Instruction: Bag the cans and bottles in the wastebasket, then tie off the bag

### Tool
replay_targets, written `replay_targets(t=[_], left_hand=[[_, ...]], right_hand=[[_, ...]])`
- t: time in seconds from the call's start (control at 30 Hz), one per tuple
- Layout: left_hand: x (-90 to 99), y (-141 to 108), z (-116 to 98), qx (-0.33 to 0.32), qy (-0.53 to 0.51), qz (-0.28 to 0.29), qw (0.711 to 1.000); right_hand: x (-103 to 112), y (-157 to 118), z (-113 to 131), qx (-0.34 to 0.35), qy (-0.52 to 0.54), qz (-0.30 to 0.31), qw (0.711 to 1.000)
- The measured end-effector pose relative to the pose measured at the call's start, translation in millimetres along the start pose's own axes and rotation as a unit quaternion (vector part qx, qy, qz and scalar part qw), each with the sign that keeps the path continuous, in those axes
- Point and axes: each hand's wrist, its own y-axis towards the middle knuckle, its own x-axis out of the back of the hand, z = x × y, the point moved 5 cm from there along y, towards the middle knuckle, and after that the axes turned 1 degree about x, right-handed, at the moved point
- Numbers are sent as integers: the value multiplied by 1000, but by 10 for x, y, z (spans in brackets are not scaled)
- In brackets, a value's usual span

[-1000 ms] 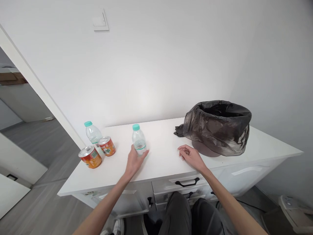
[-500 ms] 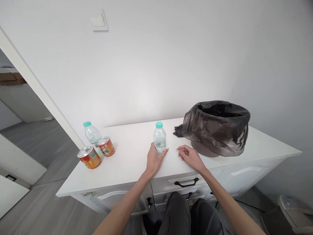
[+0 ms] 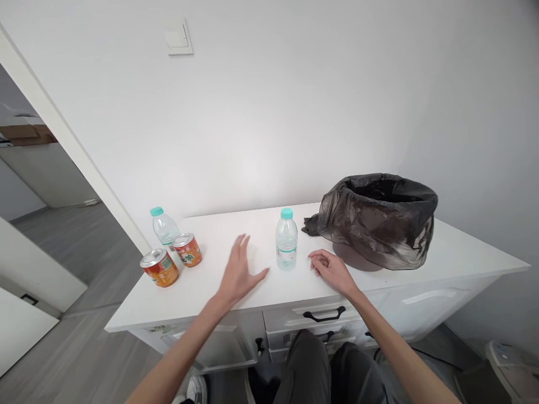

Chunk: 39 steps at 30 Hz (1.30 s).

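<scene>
A clear plastic bottle (image 3: 287, 238) with a turquoise cap stands upright on the white countertop, between my two hands. My left hand (image 3: 239, 275) is to its left, apart from it, with fingers spread and nothing in them. On the bottle's other side, my right hand (image 3: 332, 270) rests at the counter with its fingers loosely curled; I see nothing held there. Toward the left end stand two orange drink cans, a nearer can (image 3: 160, 268) and a farther can (image 3: 187, 250). Behind them is a second clear bottle (image 3: 165, 227) with a turquoise cap, partly hidden by the cans.
A bin lined with a black plastic bag (image 3: 374, 221) stands right of my right hand, its mouth facing up. The white countertop (image 3: 236, 221) meets the wall at the back. Drawers with a black handle (image 3: 324, 314) lie below its front edge.
My left hand has let go of the bottle and moved left, its fingers spreading. The bottle stays upright on the counter. My right hand keeps its curled pose.
</scene>
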Motion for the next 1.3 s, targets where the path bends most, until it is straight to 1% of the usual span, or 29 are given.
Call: replay_targets(t=[0.07,0.13,0.2,0.23,0.3,0.4,0.5,0.57,0.63,0.73,0.9,1.0,1.1,1.17,1.23,1.3], left_hand=[[406,-1,209,0,73,-21,997],[777,4,416,11,145,-45,988],[1061,3,598,22,208,-63,976],[1165,-1,673,27,236,-69,969],[1298,-12,784,33,284,-71,956],[1362,-11,844,47,321,-50,945],[1339,39,769,54,299,-23,952],[1278,100,651,45,260,-4,965],[1164,174,490,29,217,17,976],[865,295,182,-1,167,52,985],[203,524,-382,-37,122,106,986],[-85,646,-597,-58,132,141,979],[-222,679,-632,-92,159,164,969],[-224,640,-564,-114,168,153,967],[-149,560,-445,-121,164,119,972],[5,456,-293,-111,155,75,979]], right_hand=[[1,0,-15,1,1,2,1000],[1,0,-27,3,1,4,1000],[2,-1,-38,6,-2,5,1000],[2,-1,-43,7,-4,5,1000],[2,-2,-55,6,-10,7,1000],[0,-2,-71,1,-15,10,1000],[-2,-3,-69,-4,-14,12,1000],[-3,-5,-59,-4,-13,12,1000],[-3,-5,-55,-4,-13,11,1000],[-1,1,-73,1,-13,11,1000],[23,23,-145,0,-22,0,1000],[21,27,-132,2,-21,0,1000],[14,16,-68,6,-17,-3,1000],[12,6,-24,5,-11,-4,1000],[12,-2,5,2,-8,-2,1000],[12,-8,21,-1,-7,1,1000]])
